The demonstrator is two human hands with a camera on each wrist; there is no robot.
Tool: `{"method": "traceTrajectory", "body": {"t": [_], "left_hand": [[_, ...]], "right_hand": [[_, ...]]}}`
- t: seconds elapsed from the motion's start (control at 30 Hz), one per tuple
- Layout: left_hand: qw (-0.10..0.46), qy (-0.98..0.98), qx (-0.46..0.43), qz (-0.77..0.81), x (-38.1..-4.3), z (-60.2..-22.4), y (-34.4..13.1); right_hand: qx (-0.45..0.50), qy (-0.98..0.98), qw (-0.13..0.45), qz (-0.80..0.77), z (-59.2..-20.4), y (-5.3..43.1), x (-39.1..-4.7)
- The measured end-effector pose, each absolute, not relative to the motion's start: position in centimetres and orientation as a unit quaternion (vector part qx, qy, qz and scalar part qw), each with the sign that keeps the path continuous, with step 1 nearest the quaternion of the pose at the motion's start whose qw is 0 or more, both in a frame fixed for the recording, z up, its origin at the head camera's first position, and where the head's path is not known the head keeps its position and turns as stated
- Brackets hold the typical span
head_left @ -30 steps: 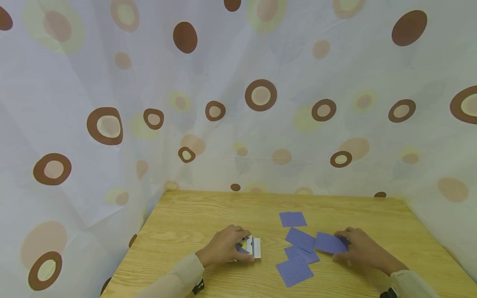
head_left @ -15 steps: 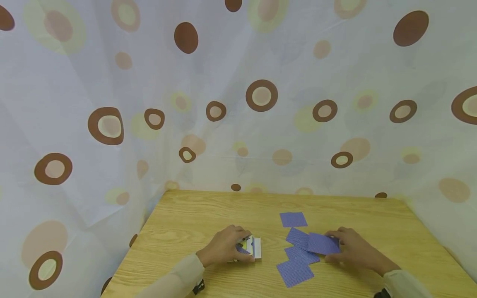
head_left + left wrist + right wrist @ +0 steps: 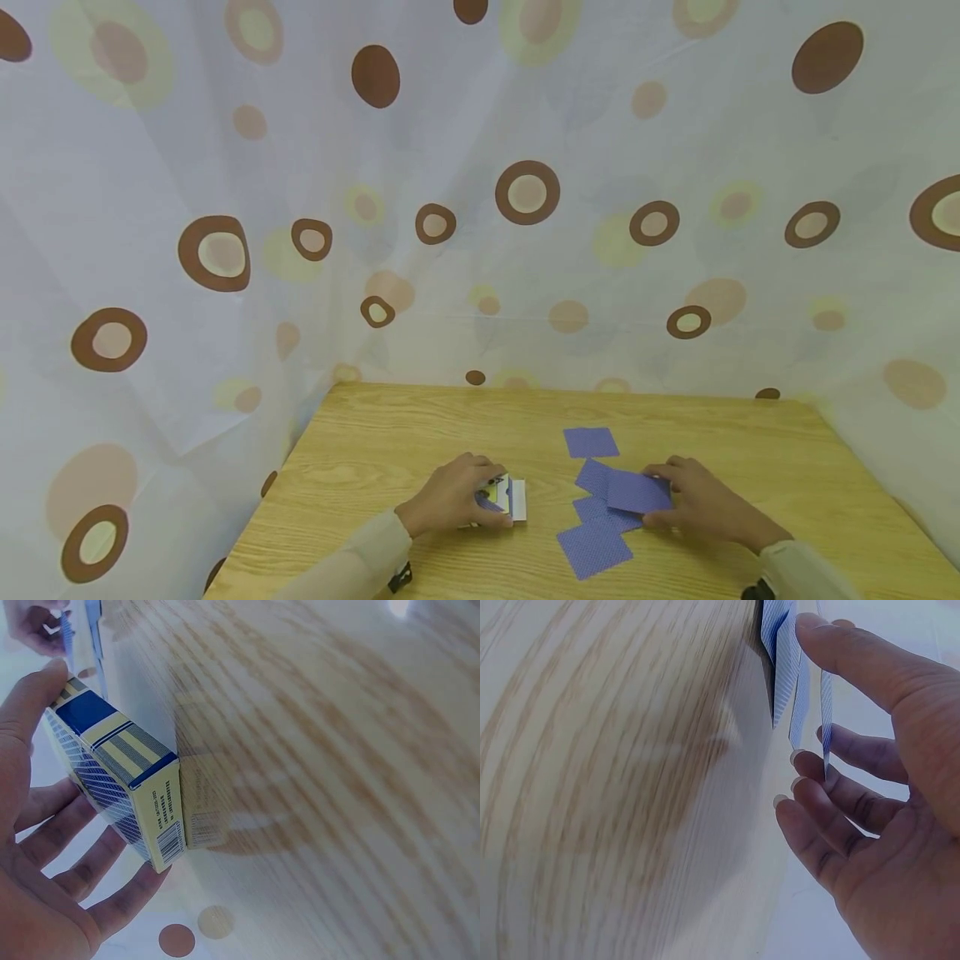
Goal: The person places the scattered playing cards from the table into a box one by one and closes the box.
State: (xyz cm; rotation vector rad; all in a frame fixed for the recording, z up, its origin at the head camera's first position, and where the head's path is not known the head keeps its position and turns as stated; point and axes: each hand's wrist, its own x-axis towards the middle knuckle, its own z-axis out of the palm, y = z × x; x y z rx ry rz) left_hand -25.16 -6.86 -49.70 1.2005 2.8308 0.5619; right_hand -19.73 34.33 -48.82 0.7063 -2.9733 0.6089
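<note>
My left hand (image 3: 452, 496) grips a small playing card box (image 3: 112, 765) on the table, thumb on one edge and fingers along the other. The box is yellow and blue with a barcode on its end, and its white flap (image 3: 519, 500) stands out toward the right. My right hand (image 3: 693, 502) pinches a blue-backed playing card (image 3: 637, 492) between thumb and fingers, held over other cards. In the right wrist view this card (image 3: 826, 720) appears edge-on, apart from the tabletop. Below and beside it lie several face-down cards (image 3: 594, 546), partly overlapping.
A single blue card (image 3: 591, 442) lies farther back, apart from the hand. The wooden table (image 3: 420, 417) meets a white curtain (image 3: 450, 283) with brown and yellow circles at its back and sides.
My right hand has moved left with the pinched card, which now covers more of the cards beneath it. The left hand and the box have stayed in place.
</note>
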Motion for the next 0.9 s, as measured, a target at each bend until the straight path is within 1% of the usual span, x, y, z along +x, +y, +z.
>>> {"method": "traceTrajectory", "body": {"t": [0.3,0.57,0.9], "left_hand": [[0.007,0.906,0.384,0.178,-25.2,-49.6,-6.7],[0.008,0.905,0.386,0.180,-25.2,-49.6,-6.6],[0.004,0.904,0.391,0.171,-25.2,-49.6,-6.7]], "right_hand": [[0.237,-0.947,0.004,0.216,-48.7,33.4,-20.1],[0.234,-0.944,-0.023,0.231,-48.7,32.7,-20.4],[0.241,-0.942,-0.020,0.235,-48.4,31.6,-20.5]]}}
